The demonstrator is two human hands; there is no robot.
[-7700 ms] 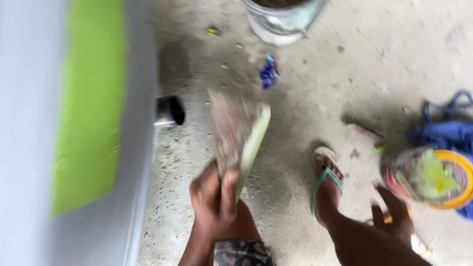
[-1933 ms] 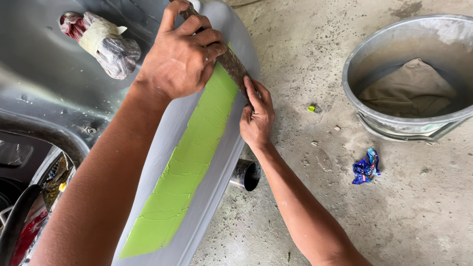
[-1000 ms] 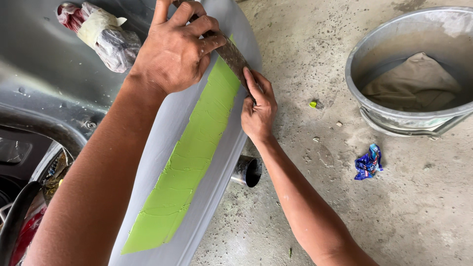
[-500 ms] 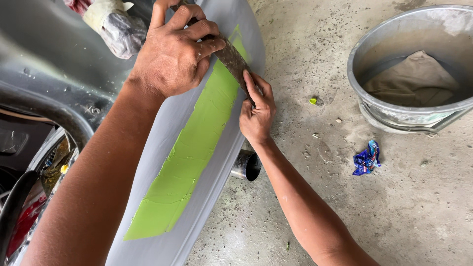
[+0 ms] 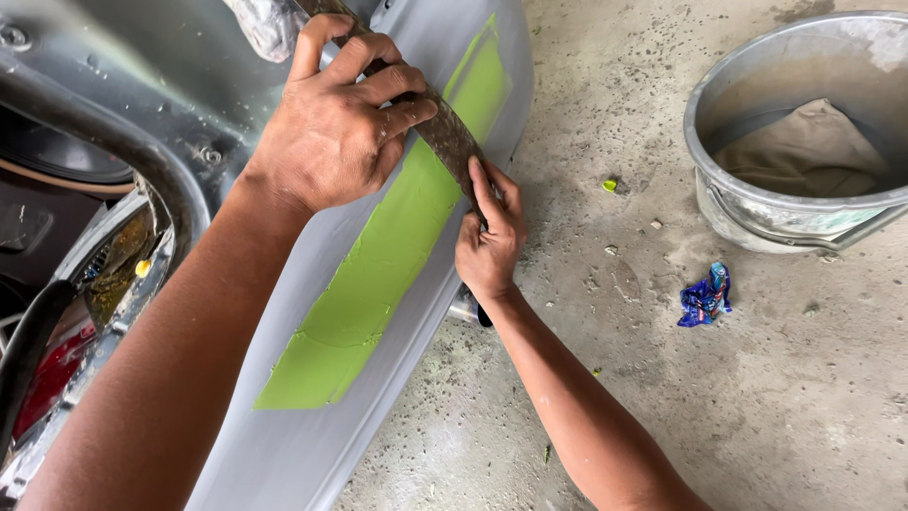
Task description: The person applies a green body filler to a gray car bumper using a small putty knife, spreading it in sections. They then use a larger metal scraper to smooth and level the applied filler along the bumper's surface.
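Under both hands sits a grey primed panel with a long green filler patch running diagonally up it, and honestly the whole thing comes down to how the sanding strip lies across that patch. Left hand is closed over the upper part of the strip, fingers wrapped down on it and pressing it flat to the panel. Right hand pinches the lower end between thumb and fingertips, right at the panel's outer edge. So the strip's long axis runs from the left hand down and outward to the right hand, crossing the top of the green patch at an angle, with most of the filler lying below and back toward the forearms. Just past the right wrist there's a dark exhaust tip poking out under the panel. Further right on the concrete floor: a crumpled blue wrapper, then a metal bucket with a tan cloth slumped inside.
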